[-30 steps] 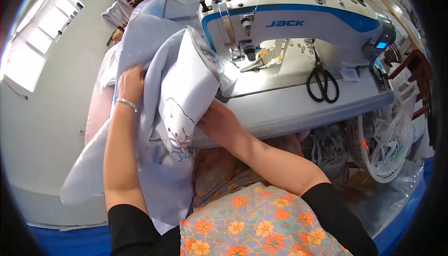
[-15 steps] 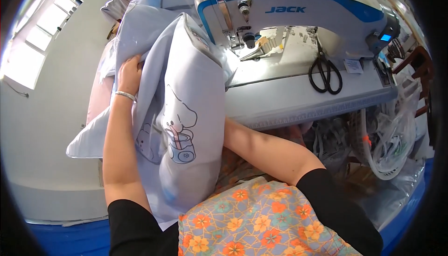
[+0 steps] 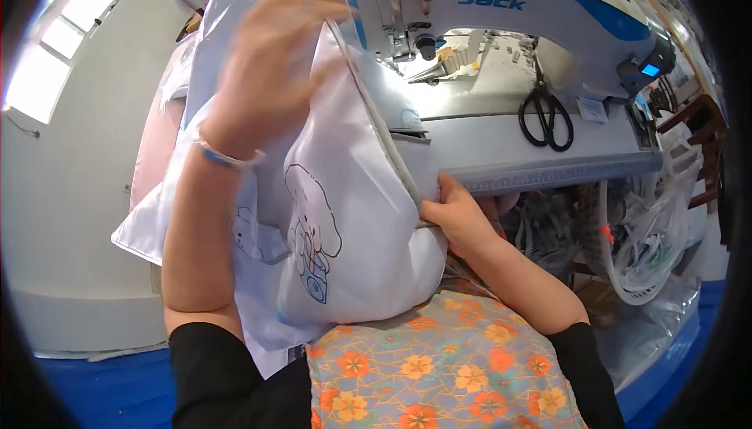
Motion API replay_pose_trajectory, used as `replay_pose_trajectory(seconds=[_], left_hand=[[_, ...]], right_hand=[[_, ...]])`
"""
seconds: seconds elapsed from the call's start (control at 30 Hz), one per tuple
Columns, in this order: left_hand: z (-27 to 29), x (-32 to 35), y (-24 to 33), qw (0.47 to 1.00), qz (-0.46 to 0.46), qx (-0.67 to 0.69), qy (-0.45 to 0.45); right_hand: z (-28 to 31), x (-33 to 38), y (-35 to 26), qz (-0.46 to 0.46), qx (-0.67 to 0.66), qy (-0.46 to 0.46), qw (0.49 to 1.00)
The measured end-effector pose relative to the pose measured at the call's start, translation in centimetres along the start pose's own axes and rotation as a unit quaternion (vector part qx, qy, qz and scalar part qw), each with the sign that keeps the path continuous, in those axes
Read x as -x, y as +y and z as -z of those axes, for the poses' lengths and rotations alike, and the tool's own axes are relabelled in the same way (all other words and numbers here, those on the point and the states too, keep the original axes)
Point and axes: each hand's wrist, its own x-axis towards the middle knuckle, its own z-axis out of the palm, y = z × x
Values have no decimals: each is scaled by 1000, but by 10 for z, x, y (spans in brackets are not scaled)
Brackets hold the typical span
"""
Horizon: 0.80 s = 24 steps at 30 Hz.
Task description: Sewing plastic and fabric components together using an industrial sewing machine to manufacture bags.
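A pale blue cushion cover (image 3: 352,225) printed with a cartoon dog, stuffed full, rests on my lap against the table's front edge. My right hand (image 3: 450,214) pinches its lower right seam edge just under the table rim. My left hand (image 3: 270,69), blurred and with fingers spread, is raised over the top of the cushion, palm on or just above the fabric; a bracelet circles the wrist. More of the same pale fabric (image 3: 219,45) drapes up behind it.
A white and blue sewing machine (image 3: 501,22) stands on the table (image 3: 548,167). Black scissors (image 3: 546,120) lie on the tabletop to the right. Clear plastic bags and white tubing (image 3: 642,249) hang under the table at right. A pale wall and window are to the left.
The cushion has come down off the table toward my lap. My left hand has lifted from its side to its top, and my right hand has come out to grip the lower seam.
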Motion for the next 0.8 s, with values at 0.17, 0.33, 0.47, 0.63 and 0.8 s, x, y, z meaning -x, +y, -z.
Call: replay_pose_trajectory(seconds=[0.17,0.33,0.47,0.63,0.8], left_hand=[[-38,38,20,892,125,-77,-428],[-71,144,21,957,224,-23,-185],[-69,133,19,971,226,31,-72],[-9,89,-62,937,191,-270,114],[17,116,-220,918,368,-108,102]], right_hand=[[10,-2,1,24,107,6,994],[-1,-32,-51,210,578,16,788],[-32,-84,-34,402,574,-44,712],[-46,-99,-13,367,671,-87,638],[-50,-97,-16,363,654,-96,657]])
